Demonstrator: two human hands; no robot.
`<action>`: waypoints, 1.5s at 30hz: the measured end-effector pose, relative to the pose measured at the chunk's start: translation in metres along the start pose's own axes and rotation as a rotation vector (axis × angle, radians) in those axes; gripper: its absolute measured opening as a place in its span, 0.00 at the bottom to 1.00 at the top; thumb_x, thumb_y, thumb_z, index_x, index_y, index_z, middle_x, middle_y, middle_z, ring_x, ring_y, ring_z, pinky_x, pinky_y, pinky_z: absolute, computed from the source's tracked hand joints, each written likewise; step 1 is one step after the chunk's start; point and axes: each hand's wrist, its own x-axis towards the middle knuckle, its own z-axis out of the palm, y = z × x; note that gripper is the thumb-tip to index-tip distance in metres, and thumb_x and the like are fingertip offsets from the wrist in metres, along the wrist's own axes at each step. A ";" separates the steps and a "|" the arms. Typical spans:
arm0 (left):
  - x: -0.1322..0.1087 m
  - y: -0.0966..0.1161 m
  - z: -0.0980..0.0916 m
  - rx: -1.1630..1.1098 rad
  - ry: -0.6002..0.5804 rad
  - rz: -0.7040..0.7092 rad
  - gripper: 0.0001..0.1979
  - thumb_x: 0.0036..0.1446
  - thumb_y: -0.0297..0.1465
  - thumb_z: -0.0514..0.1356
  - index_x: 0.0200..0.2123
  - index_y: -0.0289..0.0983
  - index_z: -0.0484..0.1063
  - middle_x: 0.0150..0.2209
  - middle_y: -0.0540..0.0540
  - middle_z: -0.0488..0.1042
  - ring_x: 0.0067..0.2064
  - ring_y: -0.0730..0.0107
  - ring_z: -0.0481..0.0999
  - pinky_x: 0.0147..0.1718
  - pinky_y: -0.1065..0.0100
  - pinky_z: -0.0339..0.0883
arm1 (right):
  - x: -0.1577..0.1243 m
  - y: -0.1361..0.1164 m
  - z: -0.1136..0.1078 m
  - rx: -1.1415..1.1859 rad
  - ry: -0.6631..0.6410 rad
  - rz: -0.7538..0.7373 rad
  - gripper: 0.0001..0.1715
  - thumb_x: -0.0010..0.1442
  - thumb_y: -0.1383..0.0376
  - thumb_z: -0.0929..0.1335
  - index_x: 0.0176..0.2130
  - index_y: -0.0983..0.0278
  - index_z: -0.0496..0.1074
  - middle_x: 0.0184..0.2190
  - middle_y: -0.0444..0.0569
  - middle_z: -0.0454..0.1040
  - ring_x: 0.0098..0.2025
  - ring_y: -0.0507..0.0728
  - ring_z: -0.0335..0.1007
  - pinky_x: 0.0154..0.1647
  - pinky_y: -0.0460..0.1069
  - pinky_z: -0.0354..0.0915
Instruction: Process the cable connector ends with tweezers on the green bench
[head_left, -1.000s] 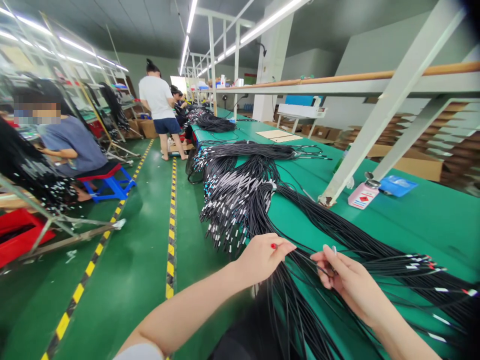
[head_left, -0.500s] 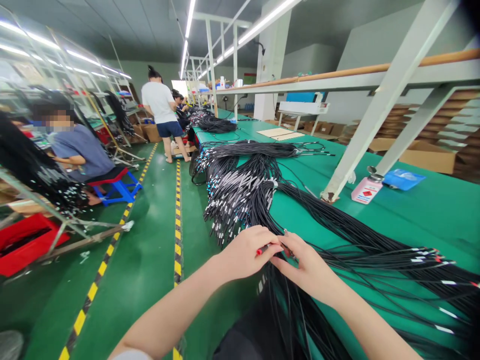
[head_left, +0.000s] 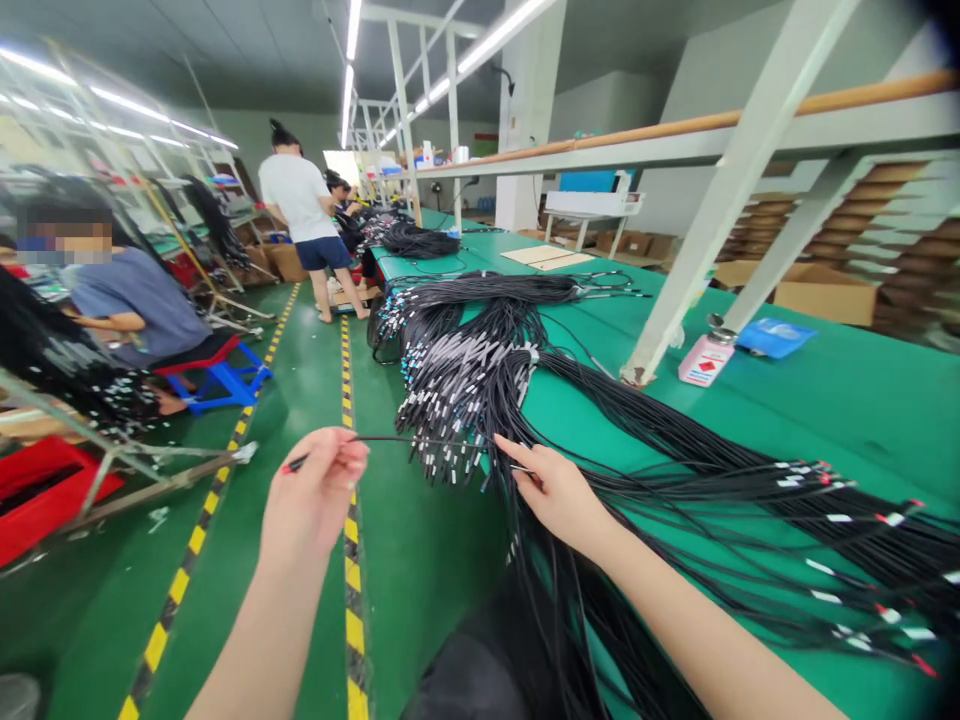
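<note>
1 black cable (head_left: 420, 439) spans the gap between 2 hands, roughly level. Left hand (head_left: 311, 495): fingertips clamped on the cable; a red-tipped end (head_left: 295, 464) sticks out left of them. Right hand (head_left: 559, 495): index finger extended to the cable; cannot tell whether the fingers grip it. Just beyond the right fingertips: white-tipped cable bundle (head_left: 454, 385). Right of those fingers: loose black cables on the green table (head_left: 862, 400). Farther right and beyond: pink bottle (head_left: 703, 362).
</note>
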 end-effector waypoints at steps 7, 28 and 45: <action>0.018 -0.029 -0.045 -0.092 0.247 -0.292 0.16 0.65 0.24 0.50 0.26 0.34 0.71 0.20 0.50 0.69 0.21 0.80 0.67 0.17 0.83 0.62 | -0.012 0.002 0.013 0.046 -0.036 0.029 0.37 0.64 0.70 0.63 0.69 0.59 0.52 0.30 0.46 0.72 0.34 0.57 0.69 0.40 0.50 0.66; -0.055 -0.128 0.094 0.956 -1.108 0.228 0.09 0.58 0.33 0.58 0.35 0.39 0.78 0.39 0.44 0.77 0.45 0.58 0.73 0.49 0.58 0.66 | -0.234 -0.029 -0.074 0.296 -0.135 0.527 0.19 0.66 0.73 0.57 0.47 0.63 0.73 0.45 0.49 0.77 0.48 0.56 0.74 0.52 0.50 0.68; -0.130 -0.192 0.217 1.525 -1.863 0.356 0.15 0.59 0.36 0.62 0.47 0.34 0.70 0.45 0.42 0.73 0.45 0.58 0.74 0.47 0.51 0.69 | -0.234 -0.038 -0.079 0.341 -0.125 0.412 0.20 0.63 0.75 0.59 0.48 0.63 0.73 0.43 0.49 0.77 0.44 0.57 0.74 0.48 0.51 0.69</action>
